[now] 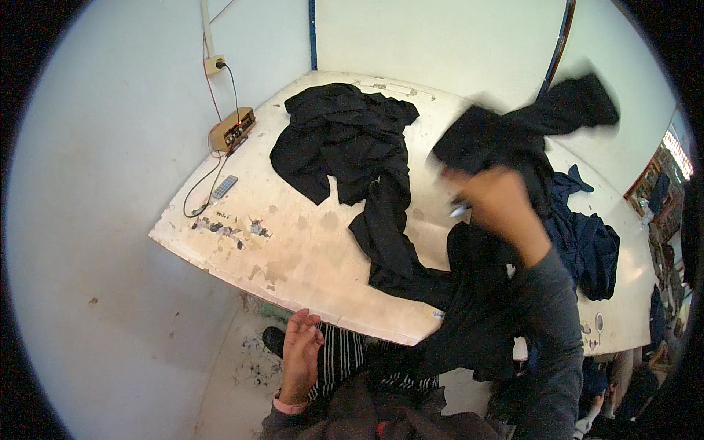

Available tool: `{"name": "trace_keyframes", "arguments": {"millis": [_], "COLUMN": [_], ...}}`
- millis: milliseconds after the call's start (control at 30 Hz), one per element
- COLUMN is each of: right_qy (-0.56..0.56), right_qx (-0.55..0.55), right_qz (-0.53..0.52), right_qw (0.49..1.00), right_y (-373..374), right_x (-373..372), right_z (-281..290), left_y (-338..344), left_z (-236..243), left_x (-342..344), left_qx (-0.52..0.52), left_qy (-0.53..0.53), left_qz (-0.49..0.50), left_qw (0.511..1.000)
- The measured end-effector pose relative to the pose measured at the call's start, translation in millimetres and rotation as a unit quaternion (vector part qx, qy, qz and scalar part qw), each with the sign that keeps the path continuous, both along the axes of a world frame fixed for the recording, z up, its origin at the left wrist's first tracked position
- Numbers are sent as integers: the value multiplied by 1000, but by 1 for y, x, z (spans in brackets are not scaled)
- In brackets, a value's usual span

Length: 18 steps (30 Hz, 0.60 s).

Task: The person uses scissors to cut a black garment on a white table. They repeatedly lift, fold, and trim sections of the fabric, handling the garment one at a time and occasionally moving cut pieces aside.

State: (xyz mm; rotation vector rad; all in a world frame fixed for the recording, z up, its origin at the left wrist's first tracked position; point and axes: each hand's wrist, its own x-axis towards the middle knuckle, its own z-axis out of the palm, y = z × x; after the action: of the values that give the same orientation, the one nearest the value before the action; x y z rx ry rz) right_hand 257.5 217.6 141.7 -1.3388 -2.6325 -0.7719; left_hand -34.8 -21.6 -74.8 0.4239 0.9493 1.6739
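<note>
My right hand [499,202], smeared by motion, is closed around a small shiny metal tool [459,210], too blurred for me to name its kind. Its fingers are against a black garment [506,143], whose blurred upper part is raised above the table. More black cloth [477,315] hangs over the near edge beneath my right forearm. My left hand [301,352] is at the table's near edge, palm up, fingers loosely bent and apart, with nothing visibly held. Another black garment [345,139] lies crumpled at the table's middle, one long part trailing toward the near cloth.
On the pale worn table [315,271], a brown radio-like box [233,130] with cables and a grey remote control [224,187] lie at the left. Dark blue cloth [587,235] is heaped at the right. A wall socket [215,64] holds a plug. People [598,400] are partly visible lower right.
</note>
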Motion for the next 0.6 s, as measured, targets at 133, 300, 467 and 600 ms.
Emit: {"name": "trace_keyframes", "arguments": {"millis": [133, 300, 467, 600], "right_qy": [-27, 359, 475, 439], "right_qx": [-265, -421, -388, -312], "right_qz": [52, 101, 48, 73], "right_qw": [963, 827, 788, 839], "right_y": [-2, 0, -16, -26], "right_x": [36, 86, 98, 84], "right_z": [-91, -167, -195, -189], "left_y": [10, 4, 25, 83], "left_z": [-9, -10, 6, 14], "left_x": [11, -3, -21, -67], "left_qx": [31, -13, 20, 0], "left_qy": [-49, 22, 294, 607], "left_qz": [3, 53, 127, 191], "left_qw": [998, 998, 947, 771]}}
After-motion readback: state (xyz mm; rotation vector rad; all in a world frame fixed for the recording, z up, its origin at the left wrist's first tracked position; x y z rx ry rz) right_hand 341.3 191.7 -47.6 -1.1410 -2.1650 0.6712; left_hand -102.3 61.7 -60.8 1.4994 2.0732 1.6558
